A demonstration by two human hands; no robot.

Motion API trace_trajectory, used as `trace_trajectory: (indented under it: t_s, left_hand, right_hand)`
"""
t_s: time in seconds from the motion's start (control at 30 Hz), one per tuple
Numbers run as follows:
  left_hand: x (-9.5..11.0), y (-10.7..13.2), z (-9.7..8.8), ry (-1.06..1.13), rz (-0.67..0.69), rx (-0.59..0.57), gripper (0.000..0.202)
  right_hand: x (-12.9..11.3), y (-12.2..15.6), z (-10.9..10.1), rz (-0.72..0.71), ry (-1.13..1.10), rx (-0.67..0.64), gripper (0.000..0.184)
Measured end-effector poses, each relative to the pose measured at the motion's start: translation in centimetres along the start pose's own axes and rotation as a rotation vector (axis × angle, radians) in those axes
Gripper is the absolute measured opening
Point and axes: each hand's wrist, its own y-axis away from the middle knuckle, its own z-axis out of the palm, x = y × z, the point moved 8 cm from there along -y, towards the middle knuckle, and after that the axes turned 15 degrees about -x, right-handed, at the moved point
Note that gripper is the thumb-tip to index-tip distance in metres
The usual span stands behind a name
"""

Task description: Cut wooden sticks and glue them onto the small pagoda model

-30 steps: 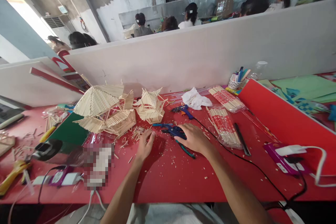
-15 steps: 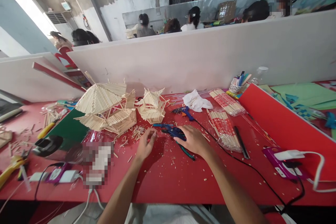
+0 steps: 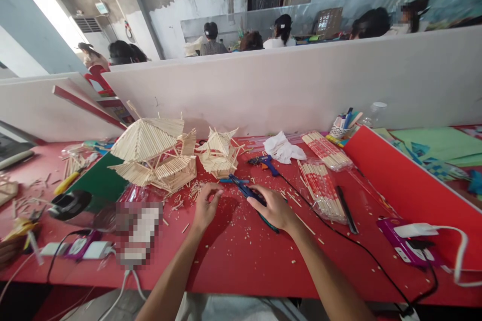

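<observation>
Right hand (image 3: 274, 205) wrapped round blue pliers (image 3: 246, 191); left hand (image 3: 206, 204) half-curled, cannot tell if holding anything; smaller stick pavilion (image 3: 218, 156) beyond, toward red bench's (image 3: 256, 271) back edge

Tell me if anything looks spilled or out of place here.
Pale wood scraps litter the red tabletop beside the left hand and around the blue pliers, looking spilled, whereas the packaged sticks lie neatly bundled.

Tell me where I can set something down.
Between the forearms, from the pliers to the near edge, the red tabletop is bare but for chips. Another patch lies between the black cord and rightmost power strip. Crowded: the left, with stick models and plugs.
</observation>
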Motion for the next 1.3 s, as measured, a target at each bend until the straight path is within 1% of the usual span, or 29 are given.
trace_trajectory:
  t_s: [0.1, 0.33, 0.4, 0.5, 0.57, 0.67, 0.83, 1.0, 1.3]
  left_hand:
    - [0.2, 0.1, -0.6, 0.004, 0.001, 0.05, 0.02]
    - [-0.5, 0.6, -1.4, 0.074, -0.003, 0.164, 0.021]
    - [-0.5, 0.6, -1.5, 0.082, 0.004, 0.178, 0.021]
    - [-0.3, 0.5, -1.5, 0.08, 0.014, 0.173, 0.021]
    - [0.0, 0.4, -1.5, 0.077, 0.017, 0.166, 0.022]
    - [0.0, 0.3, -1.5, 0.064, 0.0, 0.165, 0.024]
    - [-0.6, 0.4, -1.3, 0.044, -0.05, 0.151, 0.023]
    - [-0.8, 0.6, -1.2, 0.012, -0.07, 0.14, 0.018]
    - [-0.5, 0.8, -0.9, -0.095, -0.032, 0.144, 0.017]
  right_hand:
    - [-0.5, -0.1, 1.0, -0.024, -0.099, -0.048, 0.041]
    - [-1.5, -0.2, 2.6, -0.016, -0.119, -0.095, 0.04]
    - [-1.7, -0.3, 3.1, -0.009, -0.109, -0.111, 0.041]
    - [-1.6, -0.4, 4.0, 0.014, -0.086, -0.143, 0.041]
    - [-1.7, -0.5, 4.3, 0.015, -0.082, -0.141, 0.04]
    - [-1.7, -0.6, 4.5, 0.009, -0.083, -0.119, 0.038]
    - [-1.6, -0.8, 4.6, 0.032, -0.061, -0.111, 0.036]
    - [-1.4, -0.9, 5.0, 0.034, -0.073, -0.134, 0.037]
    - [-0.9, -1.1, 5.5, 0.011, -0.08, -0.156, 0.035]
